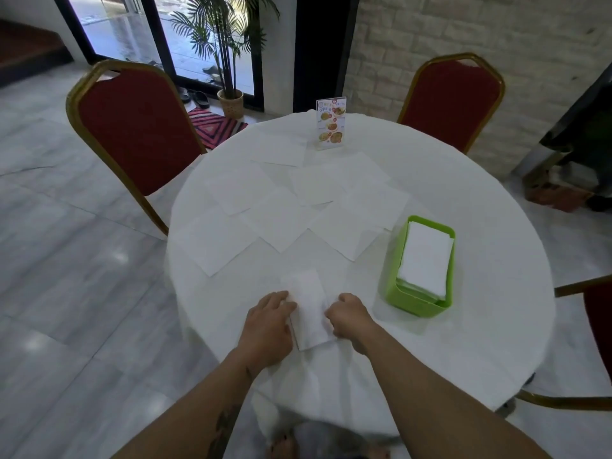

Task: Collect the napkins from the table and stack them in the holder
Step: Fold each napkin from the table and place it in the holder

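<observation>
A folded white napkin (309, 309) lies on the round white-clothed table (480, 342) near its front edge. My left hand (266, 329) rests on its left edge with fingers flat. My right hand (351, 316) grips its right edge with curled fingers. To the right stands a green holder (397, 293) with a stack of folded white napkins (425, 256) inside. Several unfolded white napkins (278, 220) lie spread across the middle of the table, some overlapping.
A menu stand (331, 123) is upright at the table's far side. Red chairs with gold frames stand at the far left (135, 127), far right (452, 101) and near right (599, 326). A potted palm (228, 61) is by the glass door.
</observation>
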A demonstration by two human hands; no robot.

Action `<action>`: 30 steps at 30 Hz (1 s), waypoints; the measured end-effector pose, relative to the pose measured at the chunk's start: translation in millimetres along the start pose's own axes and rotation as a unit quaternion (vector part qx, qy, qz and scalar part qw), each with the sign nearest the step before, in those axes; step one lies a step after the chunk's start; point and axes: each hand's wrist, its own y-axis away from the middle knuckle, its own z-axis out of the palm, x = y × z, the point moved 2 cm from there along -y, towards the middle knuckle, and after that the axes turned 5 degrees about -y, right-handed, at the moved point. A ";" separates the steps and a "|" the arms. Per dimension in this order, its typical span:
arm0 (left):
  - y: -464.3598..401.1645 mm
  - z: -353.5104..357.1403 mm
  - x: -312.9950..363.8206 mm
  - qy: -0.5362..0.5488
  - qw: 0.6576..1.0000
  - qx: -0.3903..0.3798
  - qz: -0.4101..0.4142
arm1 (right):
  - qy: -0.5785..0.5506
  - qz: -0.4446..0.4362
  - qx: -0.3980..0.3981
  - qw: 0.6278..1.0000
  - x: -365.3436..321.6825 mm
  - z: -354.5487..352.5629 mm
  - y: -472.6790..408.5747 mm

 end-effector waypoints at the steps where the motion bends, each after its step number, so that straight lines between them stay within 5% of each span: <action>1: -0.1 0.1 -0.8 -0.001 1.000 -0.001 0.003 | -0.014 0.008 -0.005 1.000 -0.9 0.8 -3.8; 9: -2.5 2.2 -4.8 0.031 0.999 -0.031 -0.009 | 0.012 -0.034 0.015 0.999 -4.3 10.3 -5.7; 16: -28.4 -24.5 30.7 0.275 0.953 0.067 -0.107 | 0.085 -0.211 0.137 0.964 -33.8 -29.3 10.1; 20: -60.8 -56.0 83.8 0.372 0.921 0.081 -0.083 | 0.048 -0.258 0.219 0.940 -54.4 -92.3 14.6; 25: -91.7 -69.3 160.0 0.349 0.937 0.026 -0.007 | -0.020 -0.194 0.294 0.936 -42.2 -174.4 9.1; 30: -97.7 -40.5 195.8 0.240 0.968 -0.048 0.049 | 0.006 -0.110 0.278 0.954 -15.9 -206.2 -5.0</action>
